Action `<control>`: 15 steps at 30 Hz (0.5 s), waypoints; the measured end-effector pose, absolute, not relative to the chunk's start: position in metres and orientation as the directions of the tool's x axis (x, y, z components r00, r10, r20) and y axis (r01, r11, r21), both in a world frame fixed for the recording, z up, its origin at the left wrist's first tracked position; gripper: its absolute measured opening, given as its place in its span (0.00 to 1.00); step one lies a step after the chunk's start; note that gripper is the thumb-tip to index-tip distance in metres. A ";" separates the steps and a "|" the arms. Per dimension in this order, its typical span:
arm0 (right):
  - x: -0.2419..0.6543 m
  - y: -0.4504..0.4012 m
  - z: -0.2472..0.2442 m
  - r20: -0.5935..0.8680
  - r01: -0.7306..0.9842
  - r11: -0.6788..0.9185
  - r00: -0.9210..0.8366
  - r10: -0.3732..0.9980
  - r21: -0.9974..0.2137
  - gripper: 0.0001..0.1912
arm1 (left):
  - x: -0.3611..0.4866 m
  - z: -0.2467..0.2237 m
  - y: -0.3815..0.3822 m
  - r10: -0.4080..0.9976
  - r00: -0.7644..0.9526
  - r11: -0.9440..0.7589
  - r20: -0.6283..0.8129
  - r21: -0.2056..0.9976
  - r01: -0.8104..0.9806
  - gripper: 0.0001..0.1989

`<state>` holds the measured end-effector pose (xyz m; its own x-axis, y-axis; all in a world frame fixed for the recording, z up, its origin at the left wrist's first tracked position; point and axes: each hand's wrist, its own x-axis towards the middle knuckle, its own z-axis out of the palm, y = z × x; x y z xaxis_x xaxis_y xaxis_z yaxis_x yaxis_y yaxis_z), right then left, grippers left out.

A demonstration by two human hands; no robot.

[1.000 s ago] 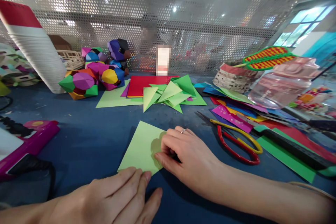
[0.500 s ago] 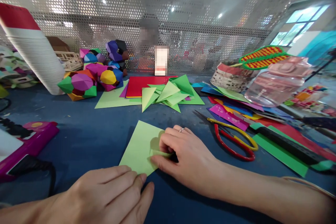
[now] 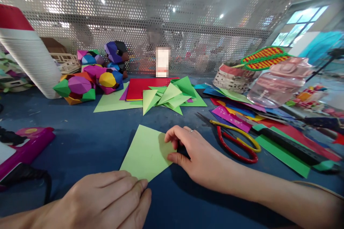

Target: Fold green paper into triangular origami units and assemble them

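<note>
A light green square of paper [image 3: 147,152] lies on the blue table, turned with a corner away from me. My left hand [image 3: 107,198] is closed at its near corner, fingers together and pressing on the edge; what is under them is hidden. At the right corner, my right hand [image 3: 190,150] has its thumb and curled fingers around the paper's edge, with a ring on one finger. To the right of that hand lie scissors [image 3: 236,139] with red and yellow handles. Folded green paper pieces [image 3: 172,96] are heaped beyond the square.
A red paper stack [image 3: 145,87] lies behind. Left are stacked paper cups [image 3: 34,61], colourful folded paper shapes [image 3: 80,87] and a purple power strip [image 3: 32,150]. Right are a pink bottle [image 3: 279,84], coloured sheets [image 3: 233,118] and a black-and-green tool [image 3: 292,148]. A perforated metal screen [image 3: 120,0] rises behind.
The flap raised by my right hand has gone down, and the square looks flatter. My right hand has shifted right to the paper's corner. My left hand stays at the near corner.
</note>
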<state>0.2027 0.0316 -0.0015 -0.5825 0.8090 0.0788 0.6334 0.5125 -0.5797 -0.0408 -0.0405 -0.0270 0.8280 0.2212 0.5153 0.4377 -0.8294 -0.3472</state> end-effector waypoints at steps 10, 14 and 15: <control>0.207 0.028 -0.012 0.277 0.447 0.711 -0.704 0.654 -0.544 0.18 | -0.042 -0.004 -0.027 0.465 0.708 -0.874 0.532 0.147 0.463 0.19; 0.208 0.026 -0.015 0.355 0.378 0.795 -0.744 0.566 -0.475 0.22 | -0.052 0.004 -0.016 0.601 0.715 -0.793 0.357 0.380 0.476 0.37; 0.208 0.026 -0.016 0.371 0.367 0.808 -0.747 0.551 -0.460 0.22 | -0.053 0.007 -0.013 0.601 0.736 -0.780 0.312 0.428 0.456 0.39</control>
<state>0.2080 0.0257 -0.0156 -0.7475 0.5511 0.3710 0.3673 0.8081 -0.4604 -0.0526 -0.0126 0.0072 0.7358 0.6013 0.3116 0.4562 -0.7801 0.4282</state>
